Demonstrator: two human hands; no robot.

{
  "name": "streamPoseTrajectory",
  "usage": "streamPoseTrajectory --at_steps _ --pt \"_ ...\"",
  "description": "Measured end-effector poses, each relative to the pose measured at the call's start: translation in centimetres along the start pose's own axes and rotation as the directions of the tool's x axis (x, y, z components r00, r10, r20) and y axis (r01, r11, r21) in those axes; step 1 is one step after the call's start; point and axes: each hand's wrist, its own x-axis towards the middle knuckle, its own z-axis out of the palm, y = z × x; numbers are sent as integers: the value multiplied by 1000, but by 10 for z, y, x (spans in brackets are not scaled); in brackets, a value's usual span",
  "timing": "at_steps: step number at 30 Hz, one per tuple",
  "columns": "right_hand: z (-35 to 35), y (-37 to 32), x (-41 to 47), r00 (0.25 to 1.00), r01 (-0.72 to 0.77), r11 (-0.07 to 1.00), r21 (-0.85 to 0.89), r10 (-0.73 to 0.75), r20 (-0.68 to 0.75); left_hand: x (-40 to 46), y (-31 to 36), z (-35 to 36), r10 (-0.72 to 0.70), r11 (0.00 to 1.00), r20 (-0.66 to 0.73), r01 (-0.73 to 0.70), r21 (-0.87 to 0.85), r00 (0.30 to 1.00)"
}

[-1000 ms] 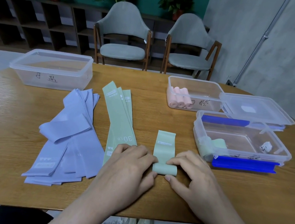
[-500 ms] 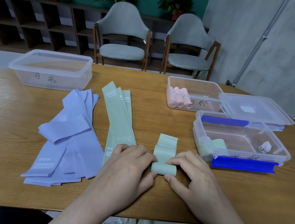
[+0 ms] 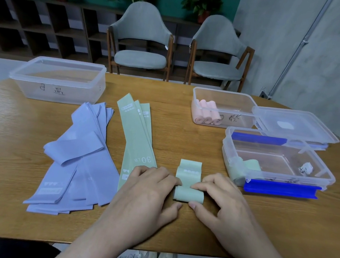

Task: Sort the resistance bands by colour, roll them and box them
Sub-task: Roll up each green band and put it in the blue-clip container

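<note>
- A green band (image 3: 189, 184), half rolled, is pinched between both hands near the front edge of the desk (image 3: 3, 152); its flat tail lies away from the person.
- The left hand (image 3: 147, 192) is curled at the roll's left end, the right hand (image 3: 218, 198) at its right end, thumbs on the near side.
- Flat green bands (image 3: 136, 133) are laid just left of the roll, and purple bands (image 3: 76, 160) are heaped further left.
- Pink rolls (image 3: 207, 115) are held in the far right box (image 3: 223, 96).
- What seem to be green rolls (image 3: 245, 169) are seen, blurred through plastic, in the blue-clipped box (image 3: 277, 162).
- A clear box (image 3: 58, 80) is stood far left.
</note>
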Motion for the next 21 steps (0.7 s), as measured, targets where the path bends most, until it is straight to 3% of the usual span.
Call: streamPoseTrajectory --at_steps 21 --pt "0 0 0 1000 -5 1000 2 5 17 1 1 -1 -11 1000 -10 11 -10 1000"
